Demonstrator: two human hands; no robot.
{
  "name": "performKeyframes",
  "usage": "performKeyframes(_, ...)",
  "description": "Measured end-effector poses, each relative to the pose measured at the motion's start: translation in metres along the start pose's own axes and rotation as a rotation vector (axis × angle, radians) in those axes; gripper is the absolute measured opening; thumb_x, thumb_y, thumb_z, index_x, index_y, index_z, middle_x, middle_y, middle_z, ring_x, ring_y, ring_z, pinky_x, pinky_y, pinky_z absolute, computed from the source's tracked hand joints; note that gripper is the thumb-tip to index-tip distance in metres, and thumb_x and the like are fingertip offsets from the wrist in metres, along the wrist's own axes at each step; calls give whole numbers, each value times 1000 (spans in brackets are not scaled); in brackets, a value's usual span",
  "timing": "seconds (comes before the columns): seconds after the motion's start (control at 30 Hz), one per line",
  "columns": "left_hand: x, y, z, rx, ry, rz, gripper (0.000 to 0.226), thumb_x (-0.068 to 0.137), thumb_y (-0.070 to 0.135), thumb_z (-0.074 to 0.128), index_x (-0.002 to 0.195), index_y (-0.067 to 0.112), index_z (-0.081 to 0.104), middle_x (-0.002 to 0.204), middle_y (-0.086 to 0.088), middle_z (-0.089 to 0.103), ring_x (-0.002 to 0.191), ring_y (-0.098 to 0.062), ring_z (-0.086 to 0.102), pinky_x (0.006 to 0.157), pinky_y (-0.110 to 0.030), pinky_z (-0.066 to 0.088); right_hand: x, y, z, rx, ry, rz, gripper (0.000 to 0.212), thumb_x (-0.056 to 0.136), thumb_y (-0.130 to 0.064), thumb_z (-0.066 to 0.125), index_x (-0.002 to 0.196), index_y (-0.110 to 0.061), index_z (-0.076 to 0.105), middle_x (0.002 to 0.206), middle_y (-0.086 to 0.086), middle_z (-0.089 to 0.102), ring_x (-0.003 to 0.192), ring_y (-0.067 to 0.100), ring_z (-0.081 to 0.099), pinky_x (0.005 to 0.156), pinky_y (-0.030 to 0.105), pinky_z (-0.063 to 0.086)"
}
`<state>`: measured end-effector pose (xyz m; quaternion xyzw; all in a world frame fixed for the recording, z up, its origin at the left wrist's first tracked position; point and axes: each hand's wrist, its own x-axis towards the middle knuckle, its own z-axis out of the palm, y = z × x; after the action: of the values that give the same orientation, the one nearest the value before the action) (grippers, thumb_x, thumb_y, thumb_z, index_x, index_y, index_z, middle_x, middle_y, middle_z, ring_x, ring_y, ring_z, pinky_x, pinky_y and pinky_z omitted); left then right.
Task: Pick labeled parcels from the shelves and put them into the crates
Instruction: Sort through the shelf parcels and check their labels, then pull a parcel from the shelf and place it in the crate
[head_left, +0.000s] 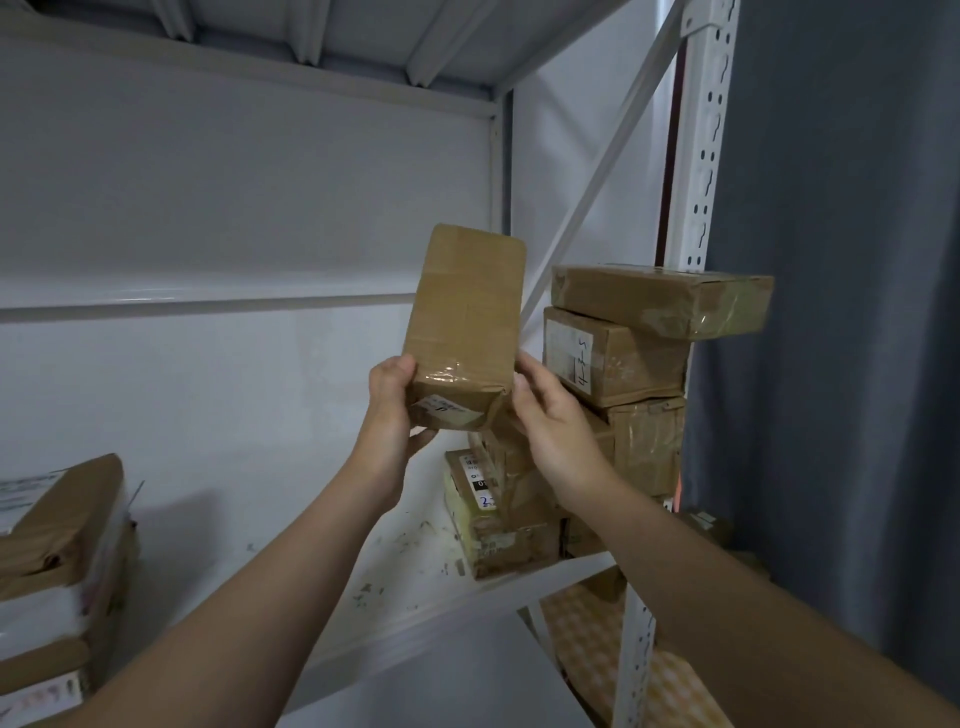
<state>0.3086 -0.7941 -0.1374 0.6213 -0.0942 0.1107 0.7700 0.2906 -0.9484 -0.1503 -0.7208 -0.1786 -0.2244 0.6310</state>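
Parcels are only partly dealt with, judging from the head view. One taped brown parcel (467, 332) is off the shelf and in the air just left of the stack of cardboard parcels (618, 364). It is held upright by its lower end, and the white label (447, 408) on that end faces the camera.

The left hand (392, 400) grips the lower left corner, with the thumb on the side and the fingers (426, 439) curled beneath. The right hand (545, 421) grips the lower right corner with the thumb pressed along the edge; its other fingers are hidden behind the box.

No crate shows, so the carry and the drop are yet to do. The stack and more wrapped parcels (57, 545) far left of it also wait.

The white metal shelf (311, 545) under the stack is scuffed and stained. A perforated upright post (701, 156) rises just right of the stack, with a dark grey curtain (831, 260) beyond it.
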Motion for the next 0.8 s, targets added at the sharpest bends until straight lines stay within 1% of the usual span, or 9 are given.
performKeyframes(0.07,-3,1,-6,26,-3,-18,32,100,40,30,108,26,58,110,2,64,106,-12,58,97,-35,44,0,-5,5,-16,-54,1,48,94,-47,46,139,-53,31,153,-10,29,137,6,32,114,35,30)
performKeyframes(0.13,-4,2,-13,97,23,72,29,100,26,34,105,24,63,108,2,67,106,-13,60,95,-31,47,-3,-11,8,-57,-68,-11,47,88,-55,49,128,-67,27,157,-16,10,144,8,15,115,35,22)
performKeyframes(0.2,-7,5,-18,125,36,158,27,100,17,37,116,22,58,110,2,65,101,-12,63,85,-23,51,-6,-14,11,-87,-68,-18,55,89,-46,57,130,-63,26,158,-15,1,144,8,9,114,32,21)
performKeyframes(0.27,-12,8,-21,122,23,152,28,100,28,43,127,24,47,113,4,61,98,-7,61,83,-20,49,-9,-15,16,-152,-33,-39,72,87,-35,67,139,-53,22,158,-11,0,143,7,10,110,25,19)
performKeyframes(0.33,-16,10,-21,209,-33,146,64,86,58,48,138,23,36,118,6,57,101,-3,57,88,-22,44,-12,-16,23,-213,35,-70,90,79,-31,76,147,-42,17,156,-8,9,141,8,15,111,26,20)
performKeyframes(0.4,-19,13,-20,283,-65,125,90,69,66,53,144,21,28,123,5,54,102,-3,57,83,-17,43,-13,-15,29,-263,77,-99,99,74,-32,80,149,-38,15,152,-8,20,138,8,20,108,27,22)
performKeyframes(0.5,-19,12,-24,257,-44,113,72,78,53,64,138,22,37,120,10,57,99,-3,60,69,-11,46,-16,-14,34,-345,84,-151,102,72,-32,81,149,-39,14,148,-8,24,133,8,22,103,23,22)
performKeyframes(0.63,-22,6,-32,240,-33,134,65,75,51,65,132,26,47,113,13,64,100,-8,64,88,-32,52,-19,-17,36,-385,68,-204,100,72,-32,81,147,-41,16,149,-8,24,130,4,21,103,22,21)
performKeyframes(0.8,-27,8,-37,190,-11,180,44,89,32,61,131,23,50,116,10,64,103,-9,63,83,-24,52,-22,-22,39,-401,48,-244,98,74,-31,80,147,-40,17,149,-8,23,132,5,20,102,22,21)
